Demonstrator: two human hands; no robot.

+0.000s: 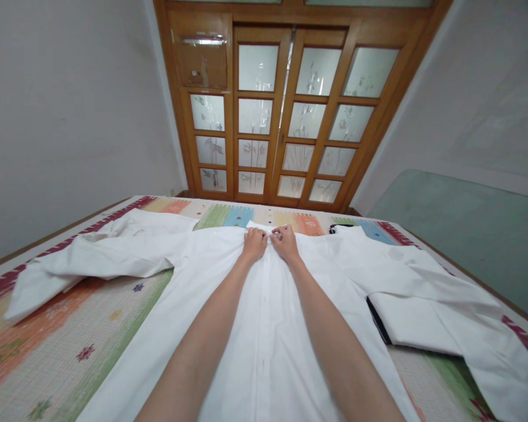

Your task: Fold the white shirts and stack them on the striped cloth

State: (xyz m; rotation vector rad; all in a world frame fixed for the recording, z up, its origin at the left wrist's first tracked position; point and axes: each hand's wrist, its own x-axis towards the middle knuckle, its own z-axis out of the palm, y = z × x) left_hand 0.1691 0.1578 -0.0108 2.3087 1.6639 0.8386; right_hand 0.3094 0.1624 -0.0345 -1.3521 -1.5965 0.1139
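A white button-up shirt [264,328] lies spread face up, its sleeves stretched out to both sides and its collar at the far end. Both my arms reach over it to the collar. My left hand [256,243] is closed on the fabric at the left side of the collar opening. Just to its right, my right hand [285,241] pinches the other side of the collar, thumb and fingers close together. The button placket runs down between my forearms. Whatever small part lies between my fingertips is too small to make out.
Under the shirt is a patterned, multicoloured cloth [88,340] on a bed or table. A folded white item with a dark edge [413,322] lies by the right sleeve. A pale green board [462,240] leans at the right wall. Wooden glazed doors [286,117] stand behind.
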